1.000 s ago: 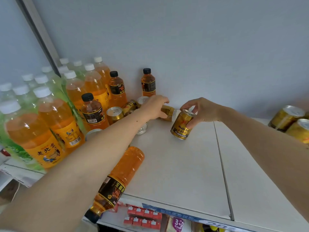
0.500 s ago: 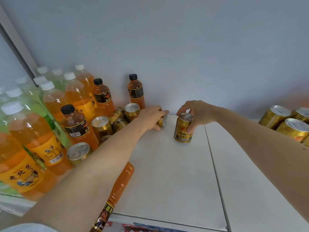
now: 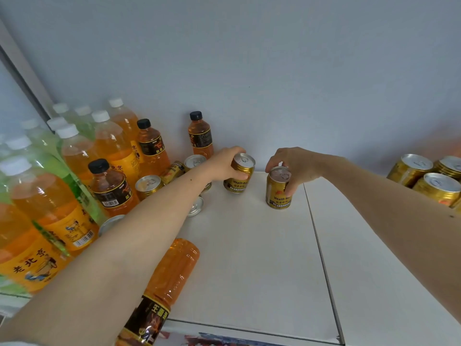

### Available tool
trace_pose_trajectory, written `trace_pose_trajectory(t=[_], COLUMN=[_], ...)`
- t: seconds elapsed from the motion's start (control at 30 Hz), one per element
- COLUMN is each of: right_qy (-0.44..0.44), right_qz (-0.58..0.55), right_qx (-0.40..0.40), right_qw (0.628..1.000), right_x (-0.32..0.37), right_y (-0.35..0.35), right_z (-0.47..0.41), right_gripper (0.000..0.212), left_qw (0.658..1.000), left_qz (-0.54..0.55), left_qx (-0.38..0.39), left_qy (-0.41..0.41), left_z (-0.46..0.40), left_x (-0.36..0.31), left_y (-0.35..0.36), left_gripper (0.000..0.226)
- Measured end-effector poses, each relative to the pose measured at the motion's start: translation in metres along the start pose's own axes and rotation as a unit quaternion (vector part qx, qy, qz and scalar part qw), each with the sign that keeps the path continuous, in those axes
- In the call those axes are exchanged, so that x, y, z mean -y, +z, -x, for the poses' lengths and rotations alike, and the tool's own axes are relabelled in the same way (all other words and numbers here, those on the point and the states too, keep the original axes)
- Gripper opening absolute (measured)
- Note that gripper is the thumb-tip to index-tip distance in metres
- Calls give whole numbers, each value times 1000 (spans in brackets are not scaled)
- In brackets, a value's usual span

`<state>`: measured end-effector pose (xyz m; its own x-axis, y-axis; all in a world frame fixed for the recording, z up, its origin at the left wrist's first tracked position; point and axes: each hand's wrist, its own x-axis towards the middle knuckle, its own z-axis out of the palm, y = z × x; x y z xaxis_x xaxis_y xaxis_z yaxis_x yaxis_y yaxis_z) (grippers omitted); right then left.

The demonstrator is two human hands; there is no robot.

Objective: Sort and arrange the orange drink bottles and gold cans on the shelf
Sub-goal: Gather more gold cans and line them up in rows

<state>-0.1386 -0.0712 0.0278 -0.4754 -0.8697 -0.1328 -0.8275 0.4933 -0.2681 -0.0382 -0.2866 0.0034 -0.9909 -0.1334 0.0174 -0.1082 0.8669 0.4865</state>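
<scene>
Both hands on gold cans, mid-shelf near the back wall. Left hand (image 3: 228, 162) has its fingers clamped round the side of a tilted gold can (image 3: 239, 176), base edge looks to be on the shelf (image 3: 249, 258) but can't confirm. Right hand (image 3: 295, 166) grips a second gold can (image 3: 278, 188) from above by the rim, fingers closed on it; that can stands upright on the shelf, just left of the panel seam. Step in hand, my read: standing up loose cans and lining them in the bare middle area. Remaining clutter at the back-left: more gold cans (image 3: 149, 184) mixed in among black-capped orange bottles (image 3: 111, 188), some cans on their sides, plus one orange bottle lying flat (image 3: 172, 273) near the front edge, cap end overhanging. Separate can cluster (image 3: 435, 187) at the right edge. Next move: set the left can upright beside the right one, let go of both, then go back for the tipped cans. Flat bottle may roll off the front; needs righting soon.
</scene>
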Motion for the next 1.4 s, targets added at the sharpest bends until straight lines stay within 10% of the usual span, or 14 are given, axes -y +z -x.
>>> trace_pose_trajectory(t=[1.17, 1.4], right_qy=[205, 159], right_qz=[28, 41], right_qx=[-84, -94], right_qw=[975, 982], right_x=[-80, -141], right_y=[-34, -63], right_z=[158, 165], right_gripper=[64, 64], left_qw=[996, 998], left_qz=[-33, 7], left_qx=[39, -30], left_qy=[74, 51], left_z=[-22, -46], left_x=[-165, -215], left_y=[55, 88], left_gripper=[43, 80])
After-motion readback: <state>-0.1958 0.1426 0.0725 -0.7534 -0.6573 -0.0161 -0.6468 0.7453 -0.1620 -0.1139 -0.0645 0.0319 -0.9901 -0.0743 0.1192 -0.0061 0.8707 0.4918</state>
